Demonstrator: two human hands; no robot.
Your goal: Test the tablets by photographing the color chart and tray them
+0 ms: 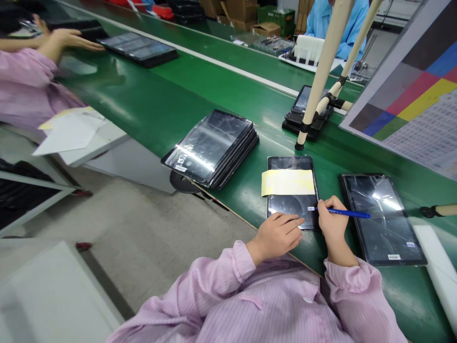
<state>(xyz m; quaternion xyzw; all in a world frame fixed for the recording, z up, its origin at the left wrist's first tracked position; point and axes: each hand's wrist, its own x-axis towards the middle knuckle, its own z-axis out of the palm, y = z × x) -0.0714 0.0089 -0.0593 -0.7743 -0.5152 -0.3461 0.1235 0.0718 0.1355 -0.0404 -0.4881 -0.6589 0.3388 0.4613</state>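
Note:
In front of me a dark tablet lies on the green bench, with a yellow paper strip across its upper part. My left hand rests flat on the tablet's lower edge, fingers stretched out. A blue pen is pinched in my right hand at the tablet's right edge. Beside the pinching fingers a small white label shows on the screen. Another tablet, bearing two small labels near its bottom, lies to the right of my right hand.
A stack of tablets stands left of centre. More devices sit behind a beige pole. A colour chart board leans at right, above a white bar. Co-workers sit at the far left and across the bench.

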